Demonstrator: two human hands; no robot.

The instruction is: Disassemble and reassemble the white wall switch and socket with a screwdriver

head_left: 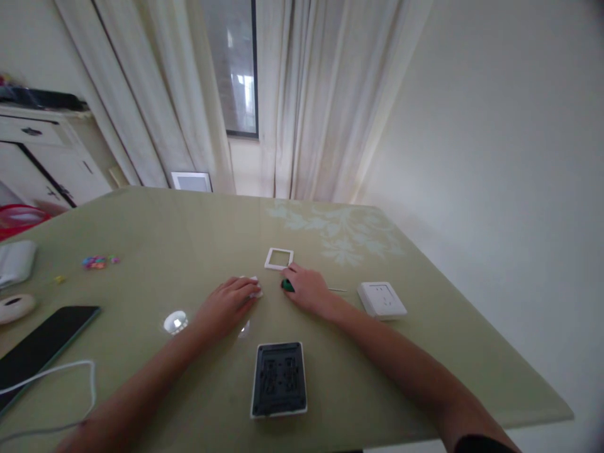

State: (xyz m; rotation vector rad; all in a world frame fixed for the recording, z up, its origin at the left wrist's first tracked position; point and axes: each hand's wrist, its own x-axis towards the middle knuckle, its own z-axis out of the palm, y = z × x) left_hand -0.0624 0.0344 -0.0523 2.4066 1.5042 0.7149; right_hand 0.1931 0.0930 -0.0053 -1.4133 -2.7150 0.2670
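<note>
My left hand [230,301] rests low over the tabletop, its fingers curled on a small white piece [257,289] that is mostly hidden beneath them. In my right hand [307,290] is a screwdriver; its green handle [287,285] shows at the fingers and its thin shaft [338,290] points right, past the wrist. Just beyond the right fingertips lies a white square frame [268,258]. Nearer to me, a wall socket [279,379] lies with its black back upward. Right of my right hand sits a white socket [383,300], face up on its box.
A black tablet-like slab [47,340] with a white cable [92,380] lies at the left. A shiny round clear object [175,322] is beside my left forearm. Small coloured beads [97,262] and a white case [16,263] are farther left. A wall [509,189] borders the table's right side.
</note>
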